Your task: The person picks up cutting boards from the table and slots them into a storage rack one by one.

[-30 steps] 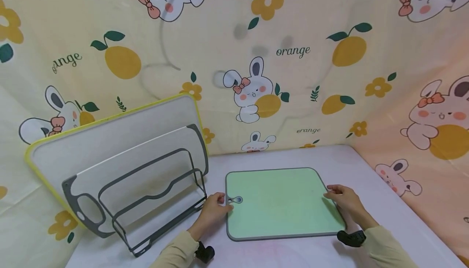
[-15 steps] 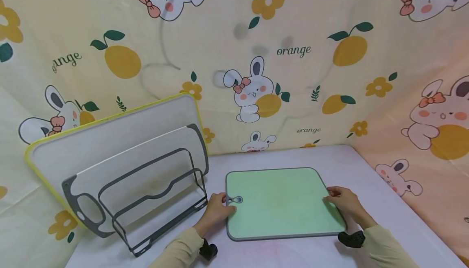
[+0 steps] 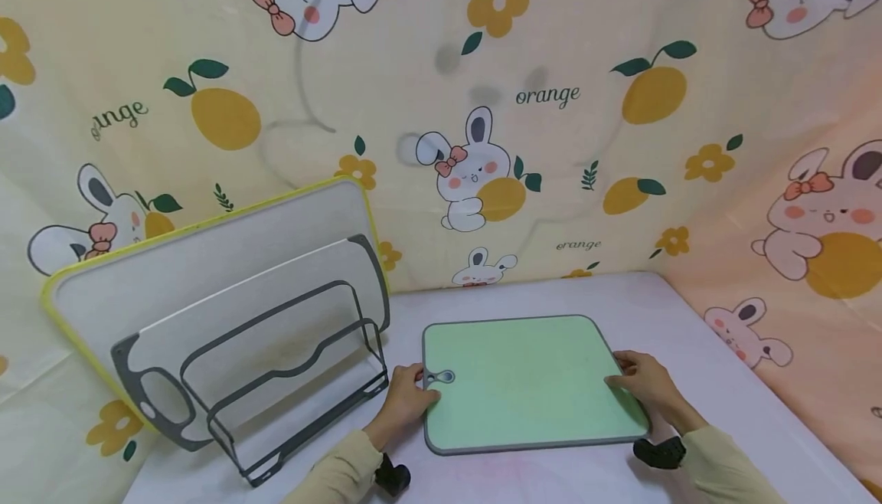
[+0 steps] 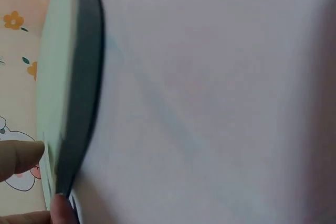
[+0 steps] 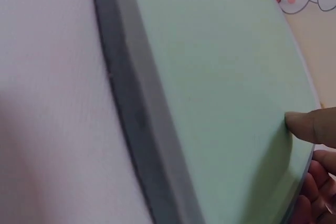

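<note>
A green cutting board (image 3: 524, 389) with a grey rim lies flat on the white table. Its small hanging hole sits by the left edge. My left hand (image 3: 405, 400) pinches that left edge, the thumb over the top face and the fingers at the side. On the opposite edge my right hand (image 3: 648, 385) holds the board the same way. In the right wrist view the thumb (image 5: 310, 126) presses the green face while the other fingers curl at the rim. The left wrist view shows the board's thick grey side (image 4: 86, 77) and the left fingertips at its end.
To the left stands a dark wire rack (image 3: 296, 372). It holds a white board with grey ends (image 3: 276, 289) and a larger yellow-rimmed board (image 3: 207, 240), both leaning back. A patterned cloth backdrop (image 3: 386, 52) hangs behind the white table (image 3: 524, 297).
My left hand has moved slightly right, its thumb coming over the board's face. The right thumb has shifted a little inward on the board. The head view has turned slightly; the board stays put.
</note>
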A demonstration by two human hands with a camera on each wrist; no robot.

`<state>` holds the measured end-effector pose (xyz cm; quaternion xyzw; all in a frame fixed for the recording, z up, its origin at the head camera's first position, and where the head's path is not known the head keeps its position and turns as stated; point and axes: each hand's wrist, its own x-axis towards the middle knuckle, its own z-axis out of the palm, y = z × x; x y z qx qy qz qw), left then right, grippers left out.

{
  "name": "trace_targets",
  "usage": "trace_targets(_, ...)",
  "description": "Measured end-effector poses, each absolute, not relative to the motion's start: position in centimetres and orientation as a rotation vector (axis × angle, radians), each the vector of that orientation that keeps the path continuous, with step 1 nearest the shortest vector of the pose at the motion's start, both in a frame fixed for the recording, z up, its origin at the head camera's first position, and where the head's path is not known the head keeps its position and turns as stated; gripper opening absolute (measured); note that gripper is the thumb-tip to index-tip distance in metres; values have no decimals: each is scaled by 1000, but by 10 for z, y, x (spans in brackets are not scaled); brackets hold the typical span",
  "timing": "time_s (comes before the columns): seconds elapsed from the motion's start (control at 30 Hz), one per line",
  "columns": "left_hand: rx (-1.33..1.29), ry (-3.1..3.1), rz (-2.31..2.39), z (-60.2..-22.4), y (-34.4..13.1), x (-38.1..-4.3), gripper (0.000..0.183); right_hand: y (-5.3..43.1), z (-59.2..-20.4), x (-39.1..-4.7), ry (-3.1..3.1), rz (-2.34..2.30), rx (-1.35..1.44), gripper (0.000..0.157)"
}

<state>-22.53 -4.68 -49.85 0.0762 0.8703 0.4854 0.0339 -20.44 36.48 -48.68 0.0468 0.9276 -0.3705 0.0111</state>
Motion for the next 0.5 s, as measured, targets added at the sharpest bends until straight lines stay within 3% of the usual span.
trace_targets(0.5,57,2481,1798,-504,-41,-223,49,366,-495,-207,2853,-1348,208,56)
